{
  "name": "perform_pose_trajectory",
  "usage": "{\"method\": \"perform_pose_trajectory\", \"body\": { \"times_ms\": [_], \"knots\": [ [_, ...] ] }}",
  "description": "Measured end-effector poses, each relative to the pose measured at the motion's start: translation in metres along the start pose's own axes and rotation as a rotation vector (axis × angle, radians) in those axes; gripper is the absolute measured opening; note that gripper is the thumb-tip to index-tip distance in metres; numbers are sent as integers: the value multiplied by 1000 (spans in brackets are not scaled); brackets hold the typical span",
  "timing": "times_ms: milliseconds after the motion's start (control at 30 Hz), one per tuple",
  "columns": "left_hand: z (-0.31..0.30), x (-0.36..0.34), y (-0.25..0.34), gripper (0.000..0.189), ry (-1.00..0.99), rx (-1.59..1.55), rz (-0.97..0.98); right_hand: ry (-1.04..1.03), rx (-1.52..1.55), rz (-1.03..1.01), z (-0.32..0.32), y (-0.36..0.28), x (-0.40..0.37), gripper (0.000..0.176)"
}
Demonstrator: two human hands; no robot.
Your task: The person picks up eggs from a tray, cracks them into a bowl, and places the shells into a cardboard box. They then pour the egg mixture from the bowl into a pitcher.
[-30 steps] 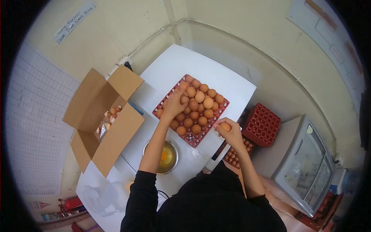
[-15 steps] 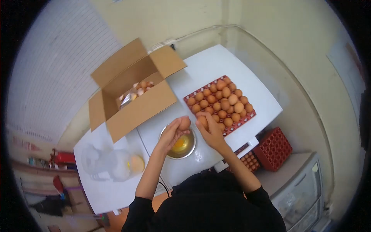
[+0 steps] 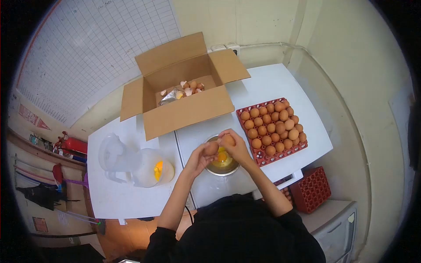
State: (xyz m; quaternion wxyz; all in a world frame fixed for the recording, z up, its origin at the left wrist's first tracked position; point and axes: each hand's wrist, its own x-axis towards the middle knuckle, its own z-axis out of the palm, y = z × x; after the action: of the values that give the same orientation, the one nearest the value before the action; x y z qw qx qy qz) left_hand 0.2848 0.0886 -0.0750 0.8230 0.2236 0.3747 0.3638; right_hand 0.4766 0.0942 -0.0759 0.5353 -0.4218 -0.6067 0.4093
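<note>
Over a metal bowl [image 3: 224, 172], my left hand [image 3: 198, 160] is closed around a brown egg [image 3: 211, 148]. My right hand [image 3: 237, 149] grips another brown egg [image 3: 227, 140], close beside the first one. Between and below the hands, raw egg with a yellow yolk [image 3: 222, 156] lies in the bowl. To the right of my right hand is a red egg tray [image 3: 268, 162] holding rows of brown eggs [image 3: 275, 136], with a few stacked on top.
An open cardboard box [image 3: 193, 113] with broken eggshells [image 3: 189, 91] stands behind the bowl. Two clear plastic jugs are at the left, the nearer jug [image 3: 142, 168] holding something yellow. Red trays [image 3: 310, 188] are stacked below the table's right edge.
My right hand has come away from the tray, bringing its egg in beside the egg in my left hand over the bowl. The camera view has shifted.
</note>
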Motion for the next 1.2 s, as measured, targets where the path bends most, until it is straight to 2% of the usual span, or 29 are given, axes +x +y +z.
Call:
{"method": "perform_pose_trajectory", "body": {
  "times_ms": [33, 133, 233, 367, 433, 533, 600, 733, 867, 933, 1033, 1200],
  "knots": [
    [1, 0, 1, 35, -1, 50, 31, -49, -41, -65, 0, 12, 0, 28],
    [4, 0, 1, 35, -12, 123, 79, -130, 642, 680, -7, -2, -2, 22],
    [-6, 8, 3, 37, 6, 127, 91, -267, 758, 723, -15, -3, 3, 26],
    [5, 10, -1, 41, 96, 307, 142, -405, 605, 867, -24, -3, 7, 34],
    [6, 14, -5, 40, 93, 372, 139, -355, 423, 815, -19, -6, 6, 38],
    [7, 19, -8, 37, 90, 369, 151, -387, 451, 816, -23, -2, 5, 39],
    [14, 15, -5, 35, 140, 254, 164, -342, 339, 649, -20, -4, 2, 33],
    [7, 19, -8, 33, 197, 327, 202, -336, 0, 311, -25, 4, 3, 28],
    [9, 19, -15, 30, 220, 457, 338, -309, -222, 195, -25, -5, 1, 31],
    [7, 19, -19, 30, 238, 552, 426, -285, -229, 208, -25, -8, -1, 33],
    [10, 14, -16, 31, 258, 704, 552, -287, -255, 98, -29, 3, -7, 41],
    [4, 4, -3, 32, 224, 989, 671, -317, -640, -282, -36, -15, -13, 57]
  ]
}}
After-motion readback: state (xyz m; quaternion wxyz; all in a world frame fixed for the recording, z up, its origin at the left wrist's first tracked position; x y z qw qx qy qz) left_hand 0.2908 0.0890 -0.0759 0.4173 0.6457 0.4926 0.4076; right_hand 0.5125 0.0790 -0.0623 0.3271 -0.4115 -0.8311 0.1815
